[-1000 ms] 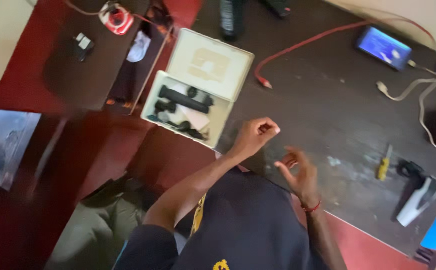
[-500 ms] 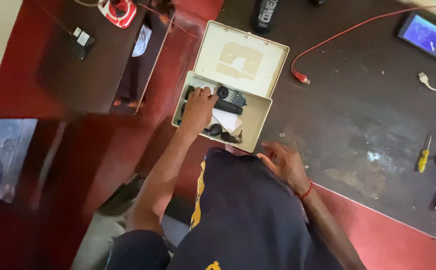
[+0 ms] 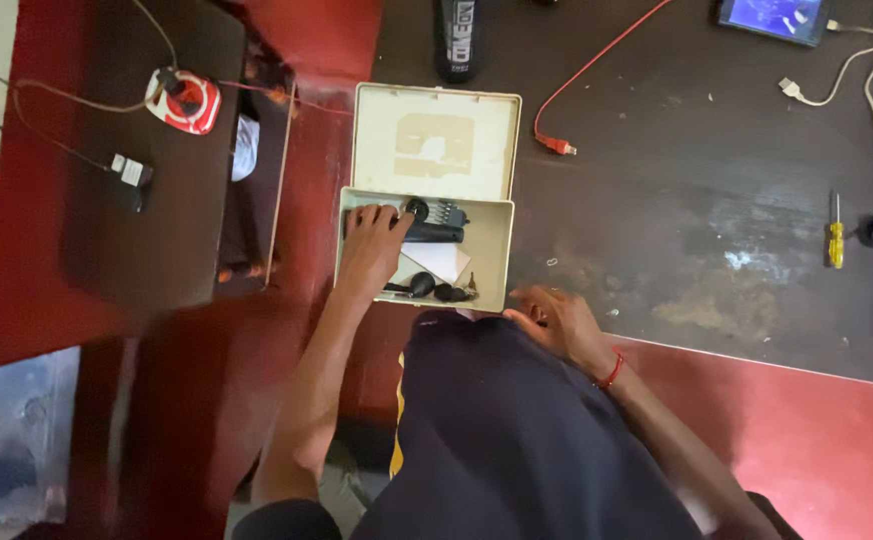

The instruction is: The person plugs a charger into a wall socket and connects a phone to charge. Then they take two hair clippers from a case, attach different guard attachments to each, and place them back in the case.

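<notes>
The cream case (image 3: 426, 250) lies open at the near edge of the dark surface (image 3: 676, 220), its lid (image 3: 434, 142) laid back flat away from the person. The left hand (image 3: 371, 245) is inside the case at its left end, fingers bent onto a black cylindrical tool (image 3: 434, 232) that lies across the tray; whether they grip it or only touch it cannot be told. A white card (image 3: 438, 262) and small black parts (image 3: 436, 291) lie beside the hand in the tray. The right hand (image 3: 556, 320) rests on the surface just beside the case's right near corner, fingers loosely spread and holding nothing. Farther right lie a yellow-handled screwdriver (image 3: 834, 235) and, towards the far edge, a red cable (image 3: 596, 65).
</notes>
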